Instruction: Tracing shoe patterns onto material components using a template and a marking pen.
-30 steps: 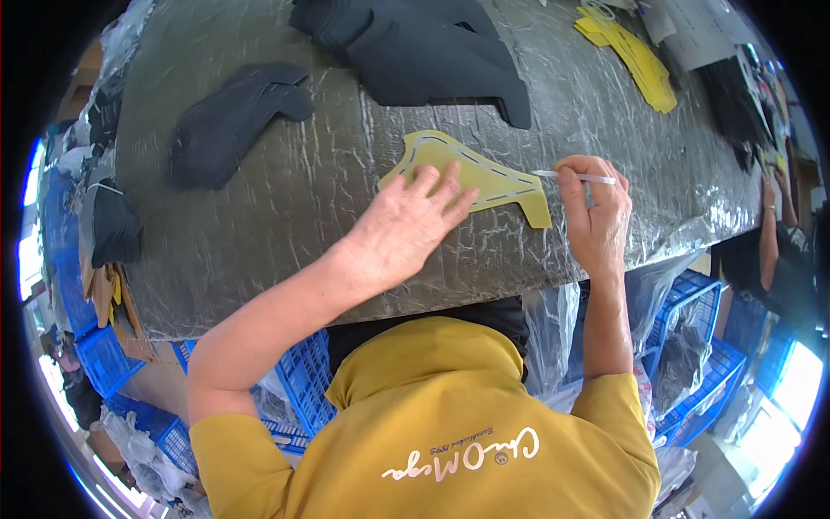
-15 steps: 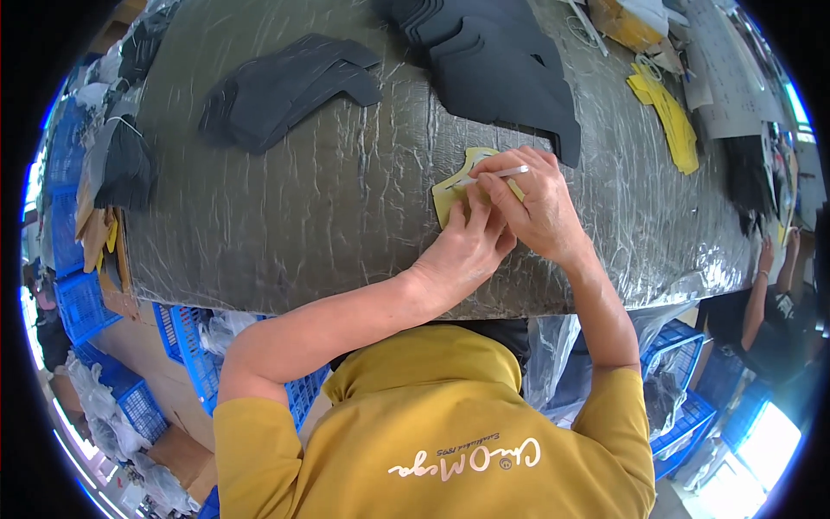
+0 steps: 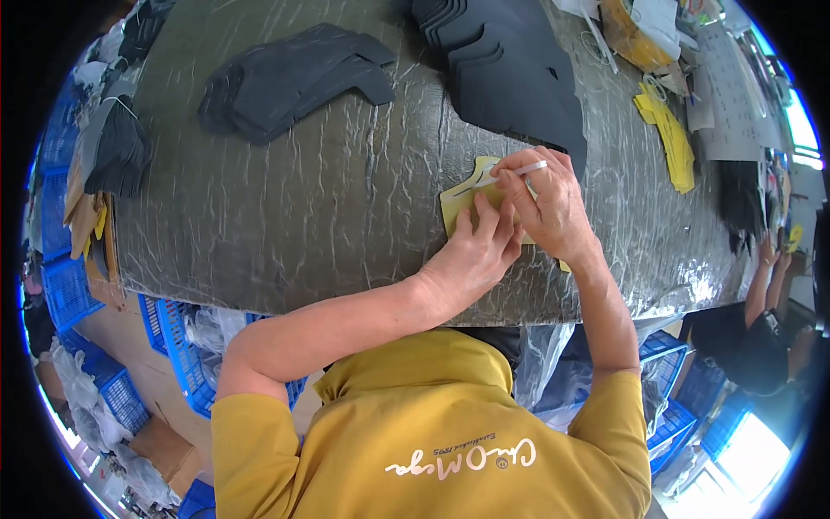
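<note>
The yellow template [image 3: 460,201], a flat card cut-out, lies on the grey wrinkled table [image 3: 328,208] near its front edge, a little right of the middle. The left hand [image 3: 471,251] presses flat on the template's lower part, fingers spread and closed on nothing, pinning it to the surface. The right hand [image 3: 545,203] sits just beside and partly over the left, its fingers pinched around a thin silver pen [image 3: 510,174] whose tip rests on the template's upper edge. Much of the template is hidden under the two hands; only its left part and a small corner to the right of the wrist show.

Just behind the hands, toward the far edge, a stack of black cut pieces [image 3: 510,69] fans out, its nearest corner close to the right hand's knuckles. Farther left along the far edge lies a second pile of dark grey cut pieces [image 3: 294,78], well apart from the hands. At the table's left edge a smaller dark bundle [image 3: 121,151] rests. Near the far right corner lie more yellow card pieces [image 3: 666,134] beside sheets of paper [image 3: 735,95]. Blue plastic crates [image 3: 65,290] stand below the table's left and front edges. At the right edge another person's hand [image 3: 769,251] reaches up toward the table.
</note>
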Motion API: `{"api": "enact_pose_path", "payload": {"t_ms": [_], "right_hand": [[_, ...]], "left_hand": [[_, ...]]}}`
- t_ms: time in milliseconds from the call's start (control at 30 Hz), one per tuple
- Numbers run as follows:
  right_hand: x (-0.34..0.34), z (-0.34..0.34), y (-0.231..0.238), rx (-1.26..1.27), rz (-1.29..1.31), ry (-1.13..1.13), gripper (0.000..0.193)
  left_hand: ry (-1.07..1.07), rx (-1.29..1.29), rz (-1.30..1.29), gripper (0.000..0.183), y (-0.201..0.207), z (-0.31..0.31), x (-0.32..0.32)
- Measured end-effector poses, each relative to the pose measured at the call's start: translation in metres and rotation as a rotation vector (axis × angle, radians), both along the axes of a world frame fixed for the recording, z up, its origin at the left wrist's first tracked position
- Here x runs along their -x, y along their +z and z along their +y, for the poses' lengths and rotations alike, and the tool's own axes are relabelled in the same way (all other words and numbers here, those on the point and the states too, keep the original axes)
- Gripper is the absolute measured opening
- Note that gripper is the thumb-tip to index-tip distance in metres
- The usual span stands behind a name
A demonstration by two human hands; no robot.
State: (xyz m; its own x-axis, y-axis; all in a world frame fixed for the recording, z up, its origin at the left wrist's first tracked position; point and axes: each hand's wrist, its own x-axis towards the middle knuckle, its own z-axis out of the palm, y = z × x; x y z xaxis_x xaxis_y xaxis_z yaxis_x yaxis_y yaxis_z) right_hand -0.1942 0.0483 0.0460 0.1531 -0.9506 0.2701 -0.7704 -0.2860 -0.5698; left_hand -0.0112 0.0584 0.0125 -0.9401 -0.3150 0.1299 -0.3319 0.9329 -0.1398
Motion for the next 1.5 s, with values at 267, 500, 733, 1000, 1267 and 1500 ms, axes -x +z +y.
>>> {"api": "enact_pose_path", "payload": {"t_ms": [267,500,733,1000,1267,1500], "right_hand": [[0.006,-0.002,-0.004,0.015,-0.018,-0.076,0.008],[0.013,-0.003,-0.006,0.075,0.041,-0.056,0.01],[0.011,-0.001,-0.011,0.071,-0.005,-0.168,0.01],[0.015,0.005,-0.009,0.092,0.012,-0.197,0.009],[0.022,0.018,-0.011,0.187,0.053,-0.244,0.004],[0.023,0.033,-0.009,0.195,0.072,-0.273,0.003]], "left_hand": [[-0.022,0.026,-0.115,0.051,0.008,0.0,0.0],[-0.006,-0.001,-0.075,0.052,0.012,-0.002,0.0],[-0.009,-0.013,-0.073,0.054,0.013,-0.003,-0.001],[-0.024,-0.024,-0.093,0.057,0.014,-0.004,0.0],[-0.034,-0.036,-0.087,0.06,0.015,-0.005,0.0],[-0.036,-0.043,-0.07,0.058,0.017,-0.006,0.001]]}}
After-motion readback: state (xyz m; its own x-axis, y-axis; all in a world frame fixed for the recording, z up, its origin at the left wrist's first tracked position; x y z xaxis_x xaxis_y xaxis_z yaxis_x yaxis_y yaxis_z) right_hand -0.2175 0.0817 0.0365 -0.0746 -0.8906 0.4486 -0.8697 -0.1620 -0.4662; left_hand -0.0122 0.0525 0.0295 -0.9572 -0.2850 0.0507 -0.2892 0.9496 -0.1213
